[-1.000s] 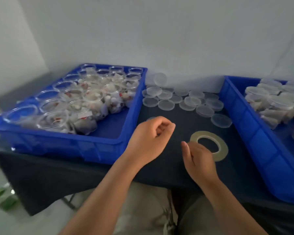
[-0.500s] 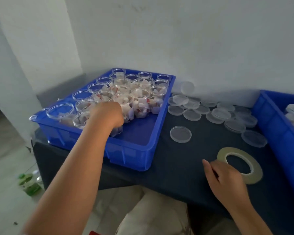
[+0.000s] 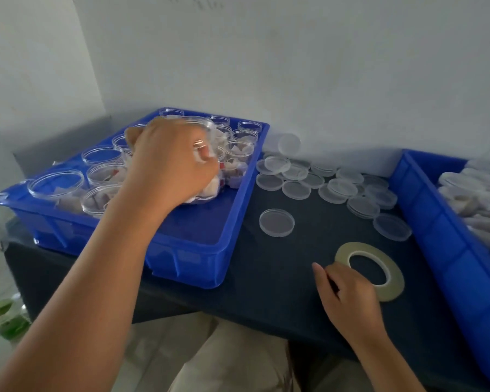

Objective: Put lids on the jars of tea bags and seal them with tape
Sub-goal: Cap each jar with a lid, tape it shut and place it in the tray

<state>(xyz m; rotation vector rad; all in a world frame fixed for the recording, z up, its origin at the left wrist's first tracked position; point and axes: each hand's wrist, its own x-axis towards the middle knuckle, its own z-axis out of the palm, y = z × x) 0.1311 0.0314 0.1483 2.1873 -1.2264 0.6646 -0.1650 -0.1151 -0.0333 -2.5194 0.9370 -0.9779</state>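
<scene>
Jar [image 3: 210, 190] within left hand [image 3: 167, 165]

Left arm stretched forward, forearm bare; left hand [image 3: 170, 162] palm down, fingers curled round a clear jar [image 3: 213, 184] held tilted. Right hand [image 3: 348, 295] lies nearer the body, back up, fingers loosely curled, thumb pointing forward.

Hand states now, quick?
Left hand: grips a jar.
Right hand: at the tape, fingers curled; grip cannot be told.
</scene>
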